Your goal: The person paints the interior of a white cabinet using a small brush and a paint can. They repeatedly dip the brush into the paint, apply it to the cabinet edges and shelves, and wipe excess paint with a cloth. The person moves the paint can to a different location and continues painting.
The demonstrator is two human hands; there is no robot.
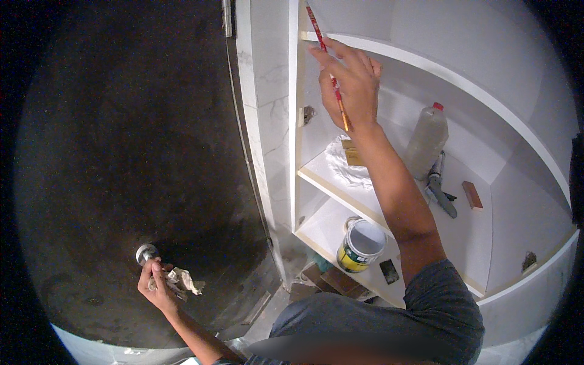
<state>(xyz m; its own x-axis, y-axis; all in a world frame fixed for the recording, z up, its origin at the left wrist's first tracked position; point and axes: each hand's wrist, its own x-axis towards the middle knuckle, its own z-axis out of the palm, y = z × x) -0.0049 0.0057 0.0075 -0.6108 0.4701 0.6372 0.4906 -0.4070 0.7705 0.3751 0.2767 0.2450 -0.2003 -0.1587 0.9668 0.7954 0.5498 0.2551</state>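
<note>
My right hand (350, 82) is raised at the upper left edge of a white shelf unit. A thin red paintbrush (338, 97) runs through its fingers, with its upper end pointing up along the unit's white front edge. Low on the left, my left hand (159, 289) pinches a crumpled off-white rag (182, 281). Its fingertips are at a round metal doorknob (146, 253) on a dark door (134, 140); whether they grip the knob is hard to tell.
On the shelves (468, 255) stand a clear bottle (427, 140) with a red cap, a grey-handled tool (443, 194), a reddish block (472, 195), a small yellow box (353, 153) on white crumpled plastic, and an open paint bucket (361, 246). A dark rectangular piece (387, 272) lies beside the bucket.
</note>
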